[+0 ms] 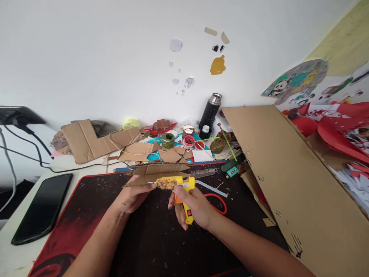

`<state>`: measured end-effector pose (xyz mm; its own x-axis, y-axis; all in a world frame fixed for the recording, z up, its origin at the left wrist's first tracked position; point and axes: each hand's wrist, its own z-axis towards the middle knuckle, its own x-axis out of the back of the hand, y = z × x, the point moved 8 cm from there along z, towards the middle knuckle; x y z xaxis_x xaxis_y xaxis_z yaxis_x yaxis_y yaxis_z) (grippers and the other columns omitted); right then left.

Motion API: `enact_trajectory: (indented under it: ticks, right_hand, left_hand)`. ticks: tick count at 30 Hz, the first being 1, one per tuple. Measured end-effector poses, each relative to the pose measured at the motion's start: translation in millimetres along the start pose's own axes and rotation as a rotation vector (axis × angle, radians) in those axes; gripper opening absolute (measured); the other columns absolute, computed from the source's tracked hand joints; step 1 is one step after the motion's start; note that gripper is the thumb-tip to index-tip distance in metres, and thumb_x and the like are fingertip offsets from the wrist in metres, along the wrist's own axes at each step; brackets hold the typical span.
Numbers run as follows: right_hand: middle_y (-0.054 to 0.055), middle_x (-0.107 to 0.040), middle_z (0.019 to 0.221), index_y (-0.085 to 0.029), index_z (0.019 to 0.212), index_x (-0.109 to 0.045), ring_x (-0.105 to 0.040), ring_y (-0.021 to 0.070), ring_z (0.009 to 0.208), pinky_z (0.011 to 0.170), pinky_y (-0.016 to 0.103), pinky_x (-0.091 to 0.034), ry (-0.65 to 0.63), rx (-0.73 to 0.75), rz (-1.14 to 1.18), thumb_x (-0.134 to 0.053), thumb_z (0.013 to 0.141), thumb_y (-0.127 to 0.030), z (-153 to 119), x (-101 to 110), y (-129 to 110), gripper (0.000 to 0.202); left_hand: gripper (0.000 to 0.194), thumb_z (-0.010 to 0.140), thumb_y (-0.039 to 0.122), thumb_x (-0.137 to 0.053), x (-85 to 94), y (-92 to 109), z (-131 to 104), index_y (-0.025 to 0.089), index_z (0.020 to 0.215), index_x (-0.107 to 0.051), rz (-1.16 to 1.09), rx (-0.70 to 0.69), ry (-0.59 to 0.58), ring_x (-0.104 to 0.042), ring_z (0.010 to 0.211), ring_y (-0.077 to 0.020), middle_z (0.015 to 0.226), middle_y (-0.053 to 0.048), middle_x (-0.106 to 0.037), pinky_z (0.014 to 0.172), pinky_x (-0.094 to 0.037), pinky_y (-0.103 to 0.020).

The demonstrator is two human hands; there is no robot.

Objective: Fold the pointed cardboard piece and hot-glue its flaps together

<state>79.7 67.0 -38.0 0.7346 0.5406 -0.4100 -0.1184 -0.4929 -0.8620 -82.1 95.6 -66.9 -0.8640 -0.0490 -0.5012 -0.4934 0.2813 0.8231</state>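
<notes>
- Glue gun, yellow, held up over the dark mat, nozzle pointing left at a cardboard piece; touching or just beside it, cannot tell
- Right hand wrapped round the grip, thumb along the body; trigger squeezed or slack, cannot tell
- Left hand pinching the cardboard piece near its lower edge, fingertip close to the nozzle
- Glue gun likely light and rigid, crusted barrel probably rough rather than slippery; best taken by the handle, well back from a tip perhaps hot
- Cardboard piece likely very light, stiff along its ribs, easily creased; best taken by an edge clear of the nozzle
- Translucent stick behind the gun, red loop near the right wrist
- Mat red-edged, flecked with scraps, spread on a white tabletop; black-screened device at left
- Along the pale wall, paint pots, offcuts, black flask; big cardboard sheet at right
</notes>
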Motion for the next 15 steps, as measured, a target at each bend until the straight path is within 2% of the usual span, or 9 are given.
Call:
enact_trajectory:
  ticks: [4, 8, 10, 12, 15]
  right_hand:
    - [-0.006, -0.050, 0.043, -0.015, 0.087, -0.068, -0.049, 0.0120, 0.033, 0.037, 0.022, -0.034, 0.027, 0.088, 0.038, -0.063, 0.090, -0.085, -7.5, 7.5, -26.4, 0.071]
    - [-0.007, -0.049, 0.044, -0.016, 0.090, -0.068, -0.048, 0.0118, 0.034, 0.038, 0.022, -0.033, 0.189, 0.193, 0.061, -0.064, 0.090, -0.085, -13.0, 34.0, -56.6, 0.069]
    - [-0.006, -0.051, 0.045, -0.016, 0.092, -0.069, -0.050, 0.0121, 0.035, 0.039, 0.022, -0.034, 0.280, 0.238, 0.025, -0.064, 0.090, -0.084, -15.5, 49.1, -64.1, 0.069]
    - [-0.006, -0.052, 0.046, -0.015, 0.096, -0.070, -0.052, 0.0130, 0.035, 0.039, 0.022, -0.036, 0.334, 0.224, -0.030, -0.062, 0.091, -0.085, -16.2, 60.2, -59.2, 0.070]
    - [-0.006, -0.054, 0.045, -0.015, 0.099, -0.070, -0.053, 0.0133, 0.036, 0.039, 0.022, -0.035, 0.357, 0.101, -0.091, -0.061, 0.089, -0.088, -14.2, 67.8, -31.8, 0.074]
  left_hand:
    - [0.040, 0.063, 0.021, -0.101, 7.5, 10.7, 1.0, 0.017, 0.100, -0.086, -0.109, -0.079, 0.052, -0.079, 0.112, -0.0355, 0.111, -0.015, -0.087, 0.106, -0.060, -0.046]
    - [0.046, 0.069, 0.027, -0.098, 18.9, 31.2, -0.8, 0.025, 0.112, -0.084, -0.225, -0.209, 0.102, -0.079, 0.110, -0.0287, 0.115, -0.009, -0.087, 0.094, -0.064, -0.038]
    - [0.047, 0.071, 0.031, -0.094, 27.9, 43.2, -2.8, 0.025, 0.117, -0.083, -0.246, -0.258, 0.132, -0.078, 0.115, -0.0281, 0.121, -0.008, -0.086, 0.094, -0.065, -0.035]
    - [0.047, 0.075, 0.033, -0.089, 41.5, 54.0, -6.2, 0.025, 0.121, -0.082, -0.266, -0.288, 0.212, -0.076, 0.121, -0.0267, 0.123, -0.005, -0.086, 0.099, -0.063, -0.034]
    - [0.048, 0.082, 0.040, -0.082, 56.2, 69.3, -13.0, 0.026, 0.128, -0.079, -0.298, -0.341, 0.312, -0.066, 0.139, -0.0284, 0.127, -0.003, -0.085, 0.113, -0.056, -0.036]
